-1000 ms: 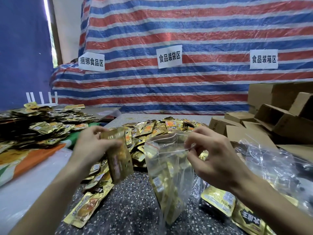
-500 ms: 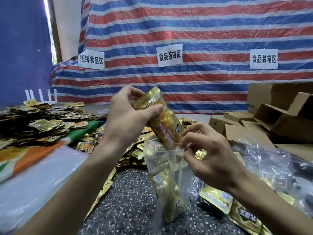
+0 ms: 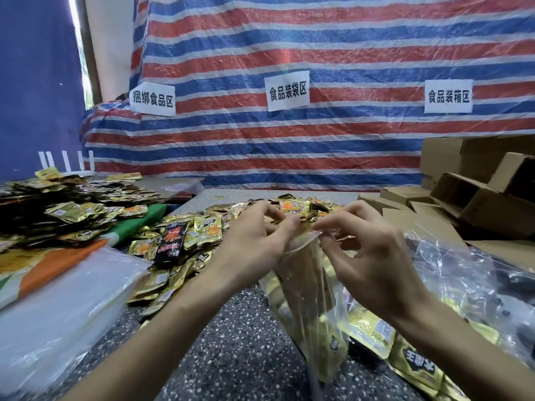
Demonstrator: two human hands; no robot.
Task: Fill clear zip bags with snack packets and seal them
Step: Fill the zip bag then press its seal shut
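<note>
one clear zip bag (image 3: 311,296) with several gold snack packets (image 3: 327,342) inside hangs just toward 5 o'clock of centre. the left hand (image 3: 249,250) pinches its mouth from 9 o'clock and the right hand (image 3: 373,261) from 3 o'clock. filling looks done, but the seal seems not yet pressed. loose packets (image 3: 202,233) heaped at 10 to 12 o'clock suggest many bags remain.

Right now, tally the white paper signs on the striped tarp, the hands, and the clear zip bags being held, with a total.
White paper signs: 3
Bare hands, left hand and right hand: 2
Clear plastic zip bag, pinched by both hands: 1
Total: 6
</note>
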